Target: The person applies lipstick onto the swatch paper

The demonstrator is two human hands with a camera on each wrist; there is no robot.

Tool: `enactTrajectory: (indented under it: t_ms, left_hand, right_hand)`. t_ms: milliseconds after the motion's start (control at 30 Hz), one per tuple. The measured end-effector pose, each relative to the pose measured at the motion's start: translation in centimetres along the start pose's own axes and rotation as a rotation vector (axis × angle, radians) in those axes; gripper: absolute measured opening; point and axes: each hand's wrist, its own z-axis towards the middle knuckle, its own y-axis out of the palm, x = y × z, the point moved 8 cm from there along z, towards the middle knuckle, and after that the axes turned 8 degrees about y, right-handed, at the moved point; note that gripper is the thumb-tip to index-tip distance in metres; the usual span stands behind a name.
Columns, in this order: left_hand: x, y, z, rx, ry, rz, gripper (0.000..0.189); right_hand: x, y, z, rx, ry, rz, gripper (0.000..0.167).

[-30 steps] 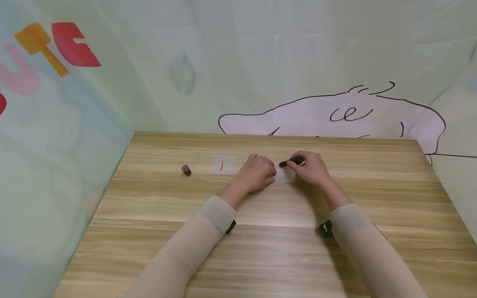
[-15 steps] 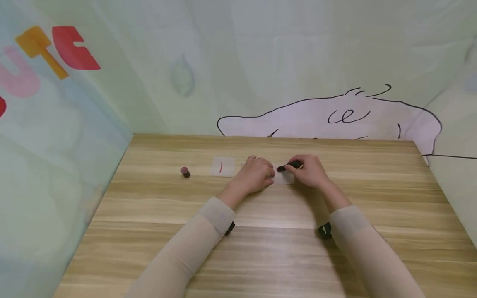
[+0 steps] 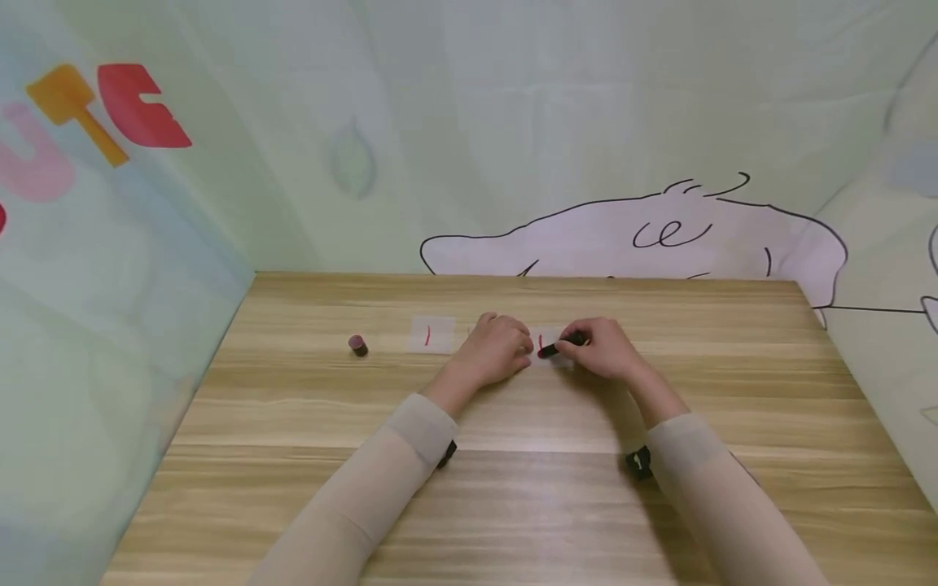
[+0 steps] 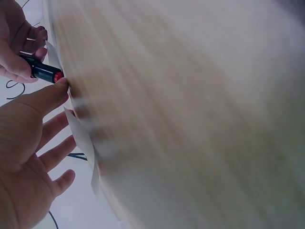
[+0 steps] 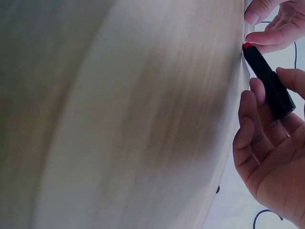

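My right hand [image 3: 604, 350] pinches a black lipstick [image 5: 269, 83] between thumb and fingers. Its red tip meets a small white paper [image 3: 551, 335], where a short red stroke shows just above the tip. Close by on the left, my left hand [image 3: 493, 352] rests with loosely bent fingers at the paper's edge. In the left wrist view its index fingertip lies beside the lipstick's tip. Another paper edge peeks out from under this hand, mostly hidden. Further left lies a white paper [image 3: 438, 335] bearing one red stroke.
A short cylinder, dark with a reddish top [image 3: 357, 346], stands on the wooden table [image 3: 528, 505] at the left, looking like the lipstick's cap. Printed fabric walls [image 3: 484, 146] border the table at the back and sides. Dark wrist-worn devices sit under both forearms.
My right hand has drawn the lipstick down and slightly left across the paper, and a red stroke has appeared there. My left hand stays in place while the head view shifts slightly.
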Motion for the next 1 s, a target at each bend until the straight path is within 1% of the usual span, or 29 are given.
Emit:
enactTrajectory:
  t_ms: [200,333,433,533,700,800,1000]
  left_hand:
    - [-0.1,-0.1,-0.2,0.001,0.002,0.000,0.020]
    - [0.0,-0.2,-0.2,0.000,0.003,0.002,0.020]
    - [0.0,-0.3,-0.2,0.009,-0.008,-0.005,0.021]
    - [-0.3,-0.5,-0.4,0.022,-0.034,-0.029,0.024]
    - [-1.0,-1.1,-0.7,0.071,-0.077,-0.087,0.029]
    - [-1.4,-1.6,-0.9,0.104,-0.101,-0.129,0.030]
    - [-2.1,-2.7,-1.8,0.140,-0.143,-0.211,0.032]
  right_hand:
    - [-0.1,0.2,-0.1,-0.012,-0.011,0.009,0.019]
    - [0.2,-0.2,-0.3,0.004,0.008,0.073,0.020]
    - [0.4,-0.8,-0.5,0.047,0.019,0.143,0.021]
    - [0.4,-1.4,-0.6,0.097,0.013,0.189,0.020]
    - [0.3,-2.4,-0.8,0.182,-0.013,0.231,0.018]
    - [0.1,-2.9,-1.0,0.218,-0.029,0.261,0.018]
    - [-1.0,-3.6,-1.5,0.258,-0.075,0.302,0.021]
